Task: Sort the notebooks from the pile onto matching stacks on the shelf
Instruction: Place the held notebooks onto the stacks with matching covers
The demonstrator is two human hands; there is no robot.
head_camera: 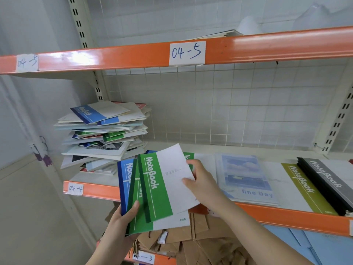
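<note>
Holding a fanned bunch of notebooks, your left hand [122,217] grips them at their lower left corner, thumb pressed on the front cover. That bunch shows a blue-spined notebook [123,180] at the back and a green one [136,207] in front of it.

Your right hand [200,180] pinches the right edge of the top green notebook [162,184], thumb on its white cover and fingers curled behind it. This notebook overlaps the ones in your left hand and tilts up toward the shelf [95,190], whose orange front edge runs behind both hands.

Above and beyond your left hand, a tall, untidy pile [103,132] of mixed notebooks sits on that shelf. Just behind your right hand, partly hidden, a green notebook stack [189,155] lies flat. Further right of your right hand lie a pale blue "fine Day" stack [246,176], then an olive-spined stack [305,188], then a black and grey stack [328,180] at the far right.

A handwritten label [75,188] reading 04-4 sits on the shelf edge, left of your left hand. Below your hands, brown paper bags [191,238] are heaped on a lower level.
</note>
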